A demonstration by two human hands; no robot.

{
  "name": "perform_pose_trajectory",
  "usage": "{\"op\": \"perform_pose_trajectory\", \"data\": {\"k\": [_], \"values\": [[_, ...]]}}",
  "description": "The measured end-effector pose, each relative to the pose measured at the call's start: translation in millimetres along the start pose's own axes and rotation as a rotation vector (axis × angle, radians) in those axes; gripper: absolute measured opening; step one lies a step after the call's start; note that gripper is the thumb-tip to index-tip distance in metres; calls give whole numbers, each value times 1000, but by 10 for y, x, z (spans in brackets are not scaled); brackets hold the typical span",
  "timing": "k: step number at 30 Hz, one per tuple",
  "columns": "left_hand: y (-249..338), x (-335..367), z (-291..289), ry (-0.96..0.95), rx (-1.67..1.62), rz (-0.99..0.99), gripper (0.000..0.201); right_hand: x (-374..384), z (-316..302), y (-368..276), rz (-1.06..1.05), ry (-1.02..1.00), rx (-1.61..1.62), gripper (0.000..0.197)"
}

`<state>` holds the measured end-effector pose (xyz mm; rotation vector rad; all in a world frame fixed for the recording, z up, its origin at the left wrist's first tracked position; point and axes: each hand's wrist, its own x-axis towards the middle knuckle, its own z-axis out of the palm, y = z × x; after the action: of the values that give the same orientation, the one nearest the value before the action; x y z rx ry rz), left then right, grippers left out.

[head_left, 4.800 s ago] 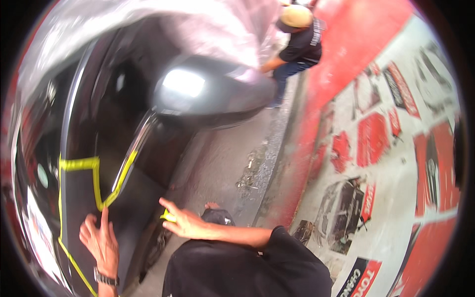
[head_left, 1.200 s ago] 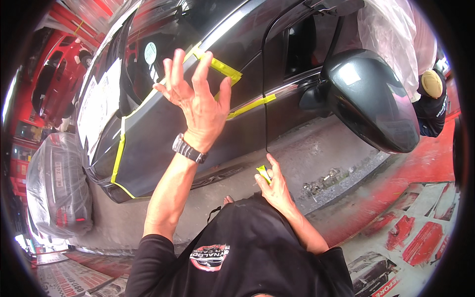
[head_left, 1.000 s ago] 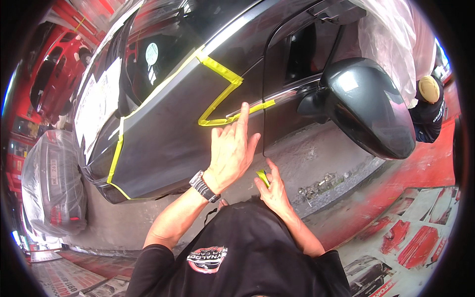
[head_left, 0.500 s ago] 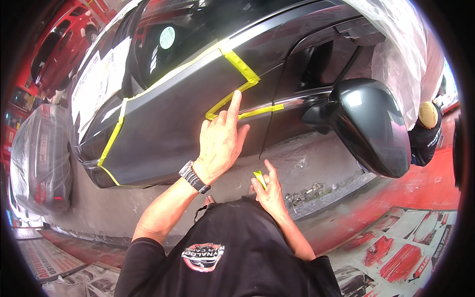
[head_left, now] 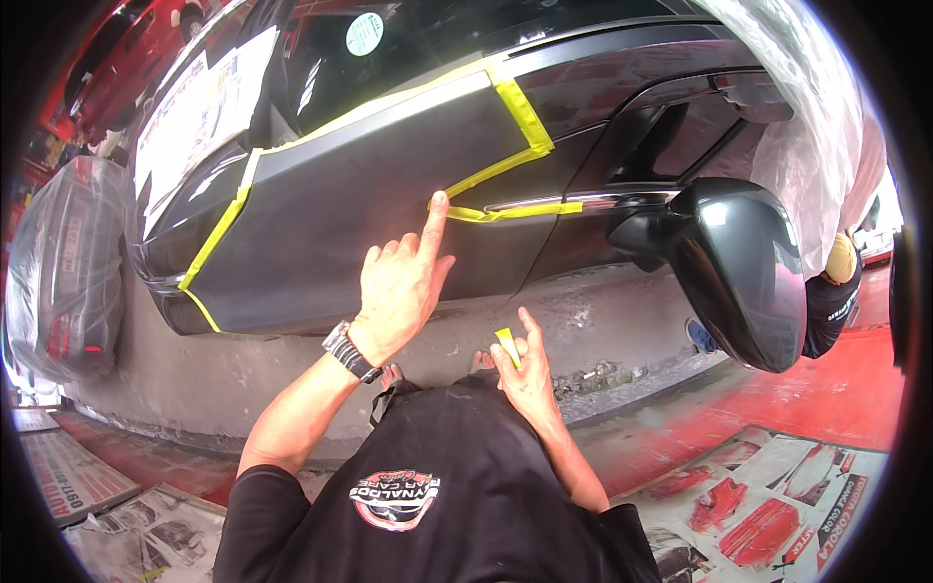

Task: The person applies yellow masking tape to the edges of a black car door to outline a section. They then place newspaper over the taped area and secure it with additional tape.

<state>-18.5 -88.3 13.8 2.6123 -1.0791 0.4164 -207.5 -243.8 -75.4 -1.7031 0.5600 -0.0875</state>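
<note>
Left of the side mirror (head_left: 746, 255), the yellow tape border (head_left: 524, 117) is now apparently touched at its inner corner by the empty left hand's (head_left: 397, 293) extended finger, shifted along the slanted strip (head_left: 498, 171) toward the join, while a tape piece (head_left: 505, 343) is pinched by the right hand (head_left: 530, 377).

Bright light glares off the dark mirror (head_left: 746, 282).
</note>
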Motion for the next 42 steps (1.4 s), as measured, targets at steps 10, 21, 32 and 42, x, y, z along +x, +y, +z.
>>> {"op": "perform_pose_trajectory", "data": {"k": [10,21,32,42], "values": [[64,-808,-79,-281,-1118,-414,29,68,302,-707,-397,-100,139,78],[30,-986,-252,-167,-1468,-529,17,-60,591,-983,-460,-111,-128,67],[-10,-958,-267,-6,-1222,-383,9,-152,789,-1140,-618,167,-313,49],[-81,-996,-316,70,-881,-196,13,-102,746,-1174,-585,149,-227,30]]}}
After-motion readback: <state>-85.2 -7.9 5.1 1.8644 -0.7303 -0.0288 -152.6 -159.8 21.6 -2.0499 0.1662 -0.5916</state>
